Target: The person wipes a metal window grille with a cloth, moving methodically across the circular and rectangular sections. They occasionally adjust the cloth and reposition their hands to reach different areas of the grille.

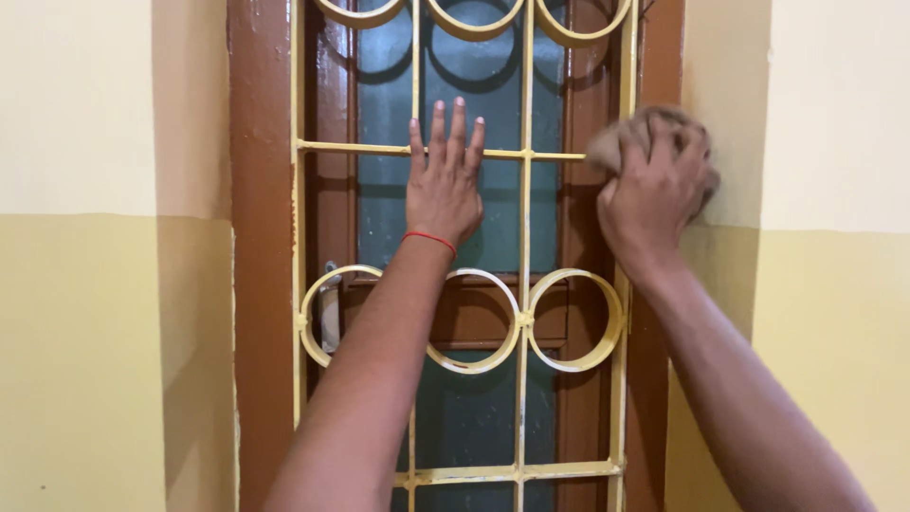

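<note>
It looked like a home. A narrow window with dark frosted glass sat in a brown painted wooden frame, guarded by a cream metal grille of bars and rings. Two-tone cream and yellow plastered walls flanked it.

Cream window grille, left hand flat on crossbar; brown frame

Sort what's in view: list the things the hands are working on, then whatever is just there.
In hand:
left hand flat on the yellow window grille
right hand pressing a brown cloth at the grille's right edge

Just there:
brown window frame
frosted glass
cream wall
</note>
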